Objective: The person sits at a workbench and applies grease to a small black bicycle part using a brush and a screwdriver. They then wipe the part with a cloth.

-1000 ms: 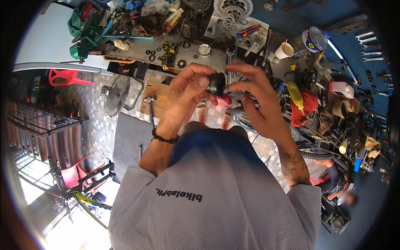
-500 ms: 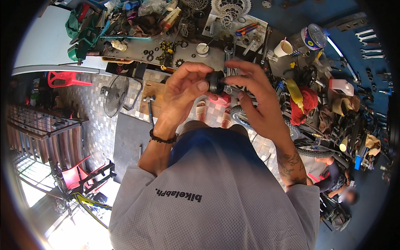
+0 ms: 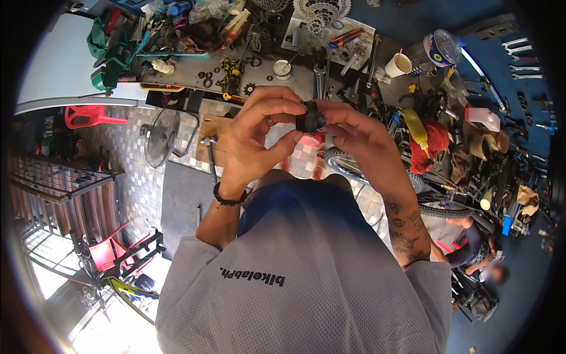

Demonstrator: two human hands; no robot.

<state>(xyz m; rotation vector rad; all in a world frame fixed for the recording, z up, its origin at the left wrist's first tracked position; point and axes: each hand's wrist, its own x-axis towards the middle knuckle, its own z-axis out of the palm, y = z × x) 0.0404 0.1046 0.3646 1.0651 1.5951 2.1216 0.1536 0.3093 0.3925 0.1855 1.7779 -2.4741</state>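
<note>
Between my two hands, in front of the workbench, is a short black cylindrical part, which looks like a bicycle hub part. My left hand is closed on its left end, thumb below and fingers above. From the other side, my right hand pinches the part's right end with thumb and fingertips. Some of its surface is hidden behind the fingers. A dark beaded bracelet circles my left wrist.
Past my hands, the workbench carries a white tub, wrenches, a chain and sprockets. A paper cup stands right. A fan stands left; a person sits at lower right beside bicycle wheels.
My right fingers have moved in from the side and now grip the black part's right end. My left thumb has shifted lower along the part.
</note>
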